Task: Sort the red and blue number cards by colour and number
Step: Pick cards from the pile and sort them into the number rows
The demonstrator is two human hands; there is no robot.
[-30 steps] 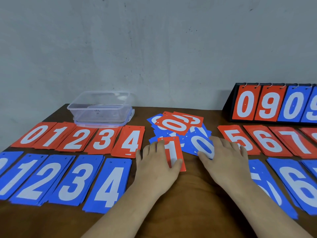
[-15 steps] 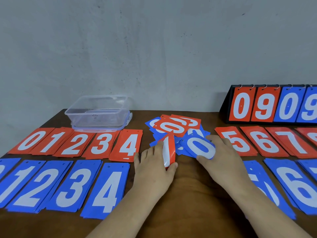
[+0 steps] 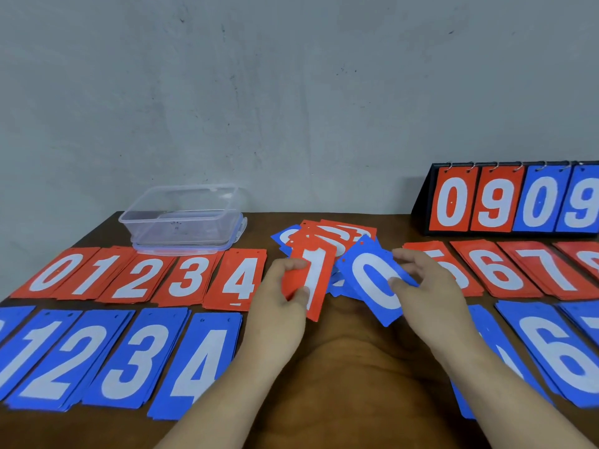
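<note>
My left hand pinches a red card numbered 1 and holds it lifted, facing me. My right hand pinches a blue card numbered 0, tilted just above the table. Behind both lies a loose heap of red and blue cards. Sorted red piles 0 to 4 run along the left, with blue piles 1 to 4 in front of them. Red piles 5, 6, 7 and blue piles lie on the right, partly hidden by my right arm.
A clear plastic container stands at the back left on the brown wooden table. A black flip scoreboard showing 0 9 0 9 stands at the back right. A grey wall rises behind the table.
My left hand lifted the red 1 card off the table and turned it up to face me. My right hand picked the blue 0 card up from the heap.
</note>
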